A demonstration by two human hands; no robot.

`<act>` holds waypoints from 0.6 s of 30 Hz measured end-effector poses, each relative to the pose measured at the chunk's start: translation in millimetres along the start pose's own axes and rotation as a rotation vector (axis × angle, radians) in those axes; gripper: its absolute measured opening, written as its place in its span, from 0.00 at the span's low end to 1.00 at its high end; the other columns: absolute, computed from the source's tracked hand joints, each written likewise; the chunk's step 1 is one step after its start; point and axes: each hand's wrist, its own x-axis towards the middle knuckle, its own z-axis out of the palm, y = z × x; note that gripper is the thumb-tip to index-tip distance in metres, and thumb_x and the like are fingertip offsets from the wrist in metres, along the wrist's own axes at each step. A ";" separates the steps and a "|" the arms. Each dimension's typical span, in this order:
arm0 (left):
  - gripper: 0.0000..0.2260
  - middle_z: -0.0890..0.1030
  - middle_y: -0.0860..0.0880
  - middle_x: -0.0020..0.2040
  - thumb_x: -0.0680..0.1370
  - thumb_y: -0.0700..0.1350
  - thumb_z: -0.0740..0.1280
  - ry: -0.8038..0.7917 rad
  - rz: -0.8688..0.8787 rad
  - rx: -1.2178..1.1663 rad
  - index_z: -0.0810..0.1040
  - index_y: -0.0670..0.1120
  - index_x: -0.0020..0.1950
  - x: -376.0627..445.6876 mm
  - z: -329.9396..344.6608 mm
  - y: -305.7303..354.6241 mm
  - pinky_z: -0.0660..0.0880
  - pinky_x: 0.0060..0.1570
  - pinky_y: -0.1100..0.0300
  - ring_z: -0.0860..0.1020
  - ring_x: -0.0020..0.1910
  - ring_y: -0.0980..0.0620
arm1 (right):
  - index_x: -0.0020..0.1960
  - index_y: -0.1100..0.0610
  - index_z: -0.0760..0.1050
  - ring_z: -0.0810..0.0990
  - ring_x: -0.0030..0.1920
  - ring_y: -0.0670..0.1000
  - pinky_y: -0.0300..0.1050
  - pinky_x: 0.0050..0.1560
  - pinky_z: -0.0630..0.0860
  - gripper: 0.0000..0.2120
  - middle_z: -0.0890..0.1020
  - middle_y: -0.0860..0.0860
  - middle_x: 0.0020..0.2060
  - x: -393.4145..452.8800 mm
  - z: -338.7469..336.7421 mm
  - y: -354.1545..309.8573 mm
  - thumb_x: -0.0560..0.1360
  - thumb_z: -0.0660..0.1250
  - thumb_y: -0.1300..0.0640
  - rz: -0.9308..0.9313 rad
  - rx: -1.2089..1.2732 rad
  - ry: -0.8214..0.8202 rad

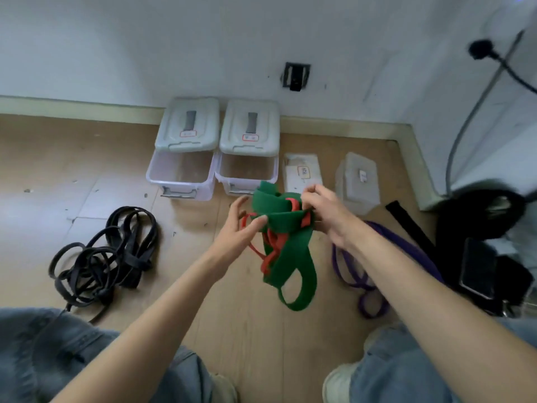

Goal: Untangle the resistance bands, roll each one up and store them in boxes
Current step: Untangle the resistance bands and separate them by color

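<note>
A wide green band point(293, 251) hangs in the air, tangled with a thin red band point(271, 248). My left hand point(238, 231) pinches the green band's left side between thumb and fingers. My right hand point(328, 210) grips the knotted top of the bundle from the right. A heap of black bands point(107, 254) lies on the floor at the left. A purple band point(366, 274) lies on the floor under my right forearm. Two open clear boxes point(180, 175) point(247, 173) stand by the wall, their lids point(189, 123) propped behind them.
Two small closed clear boxes point(302, 173) point(359, 181) sit right of the open ones. Dark gear and a phone point(478, 269) lie at the right, near a wall corner with a cable point(465, 126). My knees in jeans point(43, 350) and shoes frame the wooden floor.
</note>
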 end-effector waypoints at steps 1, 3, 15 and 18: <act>0.40 0.64 0.49 0.72 0.68 0.61 0.70 -0.018 0.031 -0.034 0.54 0.56 0.74 -4.7 -6.9 16.9 0.70 0.64 0.47 0.69 0.67 0.48 | 0.39 0.53 0.64 0.67 0.31 0.48 0.38 0.28 0.66 0.07 0.69 0.50 0.32 -12.4 -5.3 -19.3 0.72 0.57 0.63 -0.005 0.052 -0.045; 0.39 0.67 0.52 0.69 0.66 0.63 0.72 -0.110 0.156 0.028 0.57 0.60 0.72 -14.7 -21.2 52.5 0.77 0.55 0.55 0.76 0.60 0.54 | 0.36 0.53 0.64 0.68 0.30 0.47 0.40 0.30 0.66 0.06 0.69 0.49 0.31 -36.4 -13.8 -52.7 0.70 0.55 0.62 -0.018 0.099 -0.159; 0.29 0.82 0.44 0.51 0.63 0.49 0.76 -0.185 0.015 -0.079 0.70 0.54 0.61 -73.2 -40.7 97.9 0.79 0.36 0.61 0.84 0.41 0.48 | 0.31 0.56 0.72 0.73 0.26 0.51 0.40 0.33 0.74 0.11 0.73 0.53 0.26 -89.7 -4.8 -91.3 0.68 0.57 0.52 0.064 0.488 -0.228; 0.24 0.81 0.46 0.38 0.60 0.43 0.76 -0.042 -0.069 -0.237 0.74 0.45 0.54 -71.4 -47.8 96.3 0.74 0.25 0.65 0.78 0.27 0.53 | 0.48 0.56 0.73 0.77 0.39 0.51 0.46 0.43 0.75 0.12 0.77 0.53 0.39 -85.9 -14.9 -87.7 0.77 0.58 0.49 0.062 0.094 -0.107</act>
